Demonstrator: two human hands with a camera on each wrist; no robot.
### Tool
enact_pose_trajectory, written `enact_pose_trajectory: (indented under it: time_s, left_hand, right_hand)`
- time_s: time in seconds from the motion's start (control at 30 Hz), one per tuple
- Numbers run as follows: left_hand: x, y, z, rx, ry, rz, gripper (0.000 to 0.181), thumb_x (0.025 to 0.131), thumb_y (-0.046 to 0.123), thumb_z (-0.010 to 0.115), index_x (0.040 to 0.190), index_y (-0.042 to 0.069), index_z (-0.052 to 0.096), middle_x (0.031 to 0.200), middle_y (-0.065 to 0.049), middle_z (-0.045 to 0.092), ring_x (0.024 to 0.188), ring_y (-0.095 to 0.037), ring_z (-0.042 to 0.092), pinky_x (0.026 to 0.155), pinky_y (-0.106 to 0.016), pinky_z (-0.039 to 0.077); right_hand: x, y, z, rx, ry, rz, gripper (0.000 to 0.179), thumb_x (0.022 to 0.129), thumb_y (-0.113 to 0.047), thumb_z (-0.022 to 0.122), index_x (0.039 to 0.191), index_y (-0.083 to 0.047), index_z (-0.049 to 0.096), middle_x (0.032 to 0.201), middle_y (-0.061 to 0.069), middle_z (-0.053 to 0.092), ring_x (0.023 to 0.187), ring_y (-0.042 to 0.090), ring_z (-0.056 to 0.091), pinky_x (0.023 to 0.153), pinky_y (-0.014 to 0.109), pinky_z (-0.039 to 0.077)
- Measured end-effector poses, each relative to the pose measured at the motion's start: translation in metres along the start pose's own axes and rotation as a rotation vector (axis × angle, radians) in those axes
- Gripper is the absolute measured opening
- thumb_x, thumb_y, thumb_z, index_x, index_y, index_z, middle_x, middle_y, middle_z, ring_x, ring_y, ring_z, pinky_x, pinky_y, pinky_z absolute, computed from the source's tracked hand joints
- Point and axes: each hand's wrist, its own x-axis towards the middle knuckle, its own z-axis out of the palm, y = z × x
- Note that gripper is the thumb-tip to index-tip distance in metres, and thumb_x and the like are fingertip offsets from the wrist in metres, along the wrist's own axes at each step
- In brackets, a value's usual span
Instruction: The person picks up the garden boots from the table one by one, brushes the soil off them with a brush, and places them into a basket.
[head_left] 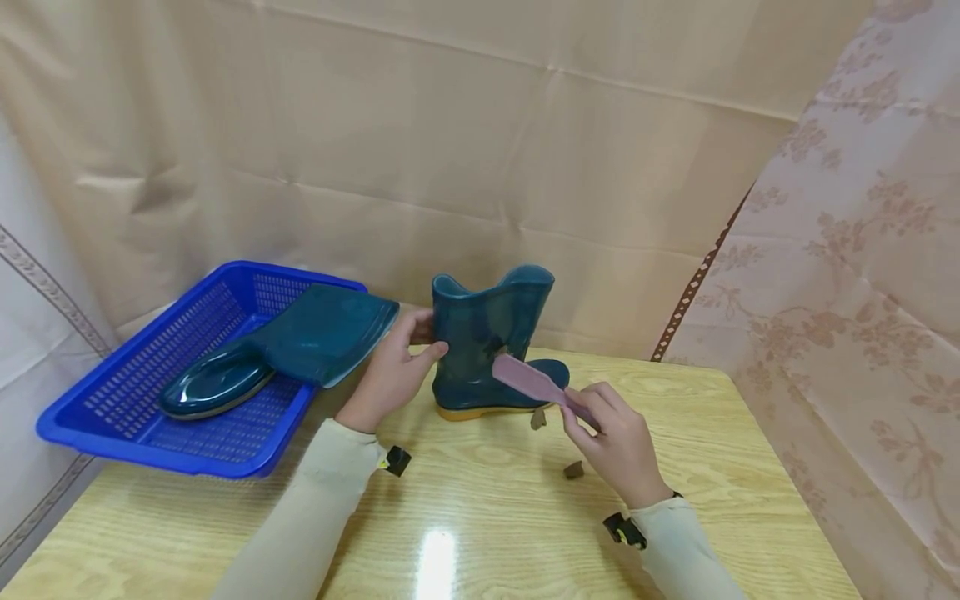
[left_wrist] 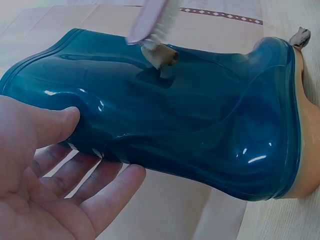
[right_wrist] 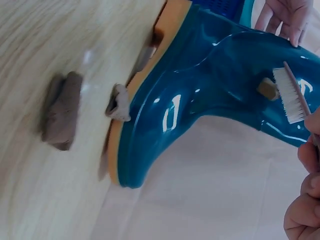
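Observation:
A dark teal rain boot (head_left: pixel 480 325) stands upright on the table, its toe towards the right. My left hand (head_left: pixel 401 362) holds the back of its shaft, thumb on the near side and fingers round the back. With my right hand (head_left: pixel 611 433) I pinch the handle of a pink brush (head_left: pixel 528 379). Its white bristles (right_wrist: pixel 290 95) face the shaft, right at a brown, clay-like lump (right_wrist: pixel 268 89) stuck there. Similar brown pieces lie on the table: one piece (head_left: pixel 538 418) beside the sole, another piece (head_left: pixel 573 470) closer to me.
To the left is a blue plastic basket (head_left: pixel 225 468) with slotted sides. A second teal boot (head_left: pixel 322 325) lies on its side in it, the shaft opening sticking out over the rim. Beige cloth (head_left: pixel 375 150) hangs behind the wooden table (head_left: pixel 495 517), and floral cloth (head_left: pixel 877 250) on the right.

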Motion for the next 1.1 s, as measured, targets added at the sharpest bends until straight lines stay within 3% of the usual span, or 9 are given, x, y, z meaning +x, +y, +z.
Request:
enact_pose_trajectory:
  time_s: [0.17,0.33,0.53,0.73,0.97,1.1]
  left_hand:
    - [0.001,-0.001,0.001,0.000,0.004,-0.002,0.044,0.104,0.014,0.064,0.145,0.009,0.050,0.132,-0.012,0.061,0.120,-0.029,0.058,0.099,-0.049,0.054]
    - [0.001,-0.001,0.002,-0.002,-0.001,-0.004,0.044,0.104,0.014,0.064,0.145,0.008,0.050,0.132,-0.012,0.061,0.120,-0.029,0.059,0.100,-0.049,0.054]
    - [0.002,0.000,0.002,-0.006,0.001,-0.003,0.044,0.104,0.014,0.064,0.146,0.009,0.050,0.132,-0.012,0.061,0.120,-0.030,0.058,0.100,-0.049,0.054]
    - [0.001,0.000,0.001,-0.006,-0.001,-0.009,0.044,0.104,0.014,0.063,0.146,0.009,0.049,0.132,-0.012,0.060,0.120,-0.030,0.058,0.100,-0.049,0.054]
    - [0.001,-0.001,0.001,-0.003,0.013,0.004,0.041,0.104,0.013,0.063,0.143,0.007,0.052,0.129,-0.013,0.063,0.118,-0.030,0.060,0.099,-0.049,0.054]
    - [0.001,-0.001,0.001,-0.004,0.004,0.003,0.042,0.105,0.014,0.063,0.144,0.007,0.051,0.130,-0.013,0.062,0.119,-0.029,0.059,0.100,-0.048,0.054]
  right_hand:
    - [0.008,-0.005,0.007,0.029,0.004,-0.019,0.024,0.087,-0.004,0.078,0.111,-0.002,0.076,0.096,0.004,0.068,0.075,0.011,0.069,0.069,0.014,0.056]
    - [0.012,-0.008,0.014,0.004,-0.034,0.015,0.027,0.087,-0.005,0.081,0.113,-0.003,0.076,0.096,0.003,0.067,0.076,0.010,0.070,0.067,0.016,0.057]
    - [0.008,0.000,0.014,-0.042,-0.032,0.043,0.023,0.087,-0.004,0.080,0.110,-0.003,0.076,0.093,0.003,0.066,0.074,0.010,0.069,0.065,0.020,0.058]
    - [0.000,0.009,0.012,-0.085,-0.031,0.057,0.020,0.086,-0.004,0.079,0.106,-0.004,0.076,0.090,0.002,0.066,0.068,0.007,0.062,0.057,0.019,0.051]
    - [0.008,-0.001,0.013,-0.025,-0.039,-0.019,0.027,0.085,-0.004,0.081,0.112,-0.004,0.075,0.097,0.004,0.068,0.076,0.011,0.070,0.064,0.021,0.058]
    - [0.017,-0.011,0.019,0.024,-0.033,-0.039,0.024,0.095,-0.017,0.077,0.115,-0.004,0.075,0.099,0.004,0.068,0.073,0.010,0.065,0.061,0.020,0.055]
